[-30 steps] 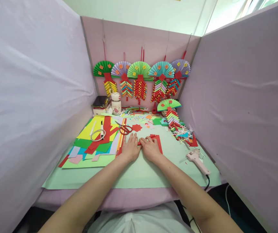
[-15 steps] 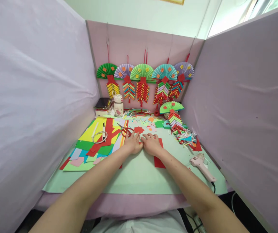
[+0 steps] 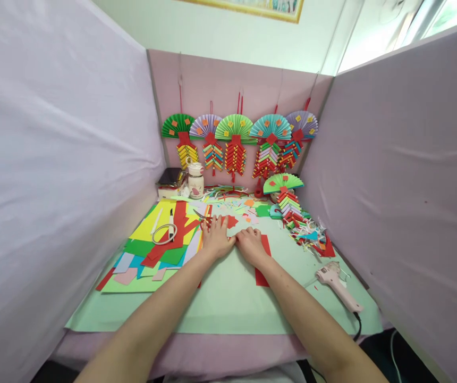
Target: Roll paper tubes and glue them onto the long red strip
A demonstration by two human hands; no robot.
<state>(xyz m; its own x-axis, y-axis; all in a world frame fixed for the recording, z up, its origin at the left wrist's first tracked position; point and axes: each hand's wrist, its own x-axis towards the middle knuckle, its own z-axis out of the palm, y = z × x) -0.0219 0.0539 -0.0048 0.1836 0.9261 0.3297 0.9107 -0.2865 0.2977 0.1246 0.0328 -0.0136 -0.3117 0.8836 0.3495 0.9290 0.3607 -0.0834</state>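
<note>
My left hand (image 3: pixel 217 239) lies on the pale green tabletop sheet with its fingers stretched and spread. Its thumb meets the fingertips of my right hand (image 3: pixel 251 246). The right fingers are bent and pressed down together; whatever lies beneath them is hidden. A red paper piece (image 3: pixel 262 274) sticks out from under my right wrist. Just beyond the left fingertips are red-handled scissors (image 3: pixel 201 215), partly covered by that hand. A jagged red paper scrap (image 3: pixel 232 221) rests past the hands.
Coloured paper sheets (image 3: pixel 138 247) spread at the left, bearing a ring (image 3: pixel 164 234) and a craft knife (image 3: pixel 171 223). A glue gun (image 3: pixel 338 287) lies at the right. Finished paper fan (image 3: pixel 282 183) and scraps stand behind it. Several fan ornaments hang on the back panel; a bottle (image 3: pixel 195 181) stands below.
The head view has tilted upward slightly. My left fingers have straightened and reached further over the scissors. My right fingers have curled in more.
</note>
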